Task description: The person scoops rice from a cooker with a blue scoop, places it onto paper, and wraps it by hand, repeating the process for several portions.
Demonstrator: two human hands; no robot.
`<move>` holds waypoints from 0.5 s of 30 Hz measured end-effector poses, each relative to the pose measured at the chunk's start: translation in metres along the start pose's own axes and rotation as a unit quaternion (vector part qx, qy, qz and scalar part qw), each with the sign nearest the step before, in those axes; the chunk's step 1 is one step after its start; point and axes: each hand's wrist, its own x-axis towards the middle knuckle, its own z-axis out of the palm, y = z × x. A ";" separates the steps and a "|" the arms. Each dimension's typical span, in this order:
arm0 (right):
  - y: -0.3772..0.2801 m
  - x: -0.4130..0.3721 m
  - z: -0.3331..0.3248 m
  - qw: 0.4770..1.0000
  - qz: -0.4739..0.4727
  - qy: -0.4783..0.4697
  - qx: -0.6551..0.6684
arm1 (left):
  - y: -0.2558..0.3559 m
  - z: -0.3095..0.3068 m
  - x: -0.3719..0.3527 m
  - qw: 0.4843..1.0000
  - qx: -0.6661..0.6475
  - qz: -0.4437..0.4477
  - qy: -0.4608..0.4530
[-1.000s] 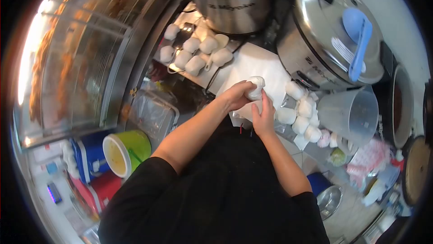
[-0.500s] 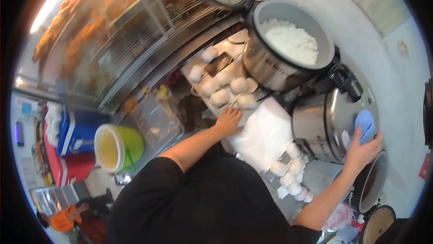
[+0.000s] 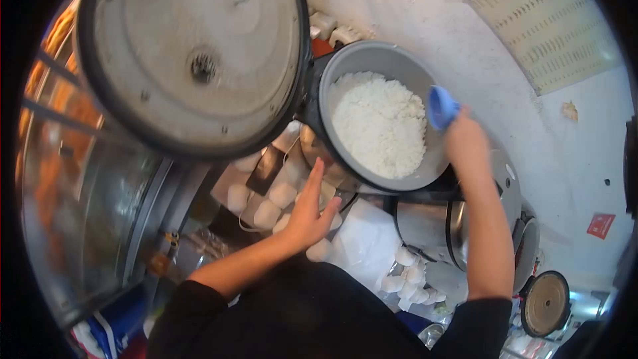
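My right hand grips a blue plastic scoop at the right rim of an open rice cooker; motion blurs the fingers somewhat. Loose white rice fills much of the cooker's grey pot. To the left stands its raised round lid. My left hand is open, fingers stretched out and holding nothing, in front of the cooker. Below and around it are several white rounded lumps, whose kind I cannot make out. White sheets lie to its right.
A second steel cooker stands right of the sheets. More white lumps lie nearer my body. At the left is a glass display case with browned food. A printed sheet hangs on the wall.
My right hand has carried the scoop from above the second cooker to the rice pot's rim. My left hand has lifted off the sheets and spread. The view has shifted toward the rice cooker.
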 end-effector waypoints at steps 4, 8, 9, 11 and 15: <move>-0.054 0.077 0.088 0.995 0.062 -0.075 0.014 | -0.003 0.009 0.011 0.997 -0.060 0.031 -0.024; -0.077 0.094 0.118 0.994 0.037 -0.106 0.018 | 0.002 -0.009 0.019 0.991 -0.101 -0.015 -0.085; -0.077 0.101 0.124 0.988 -0.004 -0.142 0.056 | 0.003 -0.012 0.019 0.987 -0.122 -0.026 -0.104; -0.090 0.108 0.124 0.978 -0.048 -0.179 0.094 | -0.001 -0.012 0.020 0.987 -0.118 -0.020 -0.111; -0.137 0.057 0.096 0.923 -0.225 -0.288 0.120 | -0.005 -0.010 0.013 0.987 -0.104 -0.023 -0.116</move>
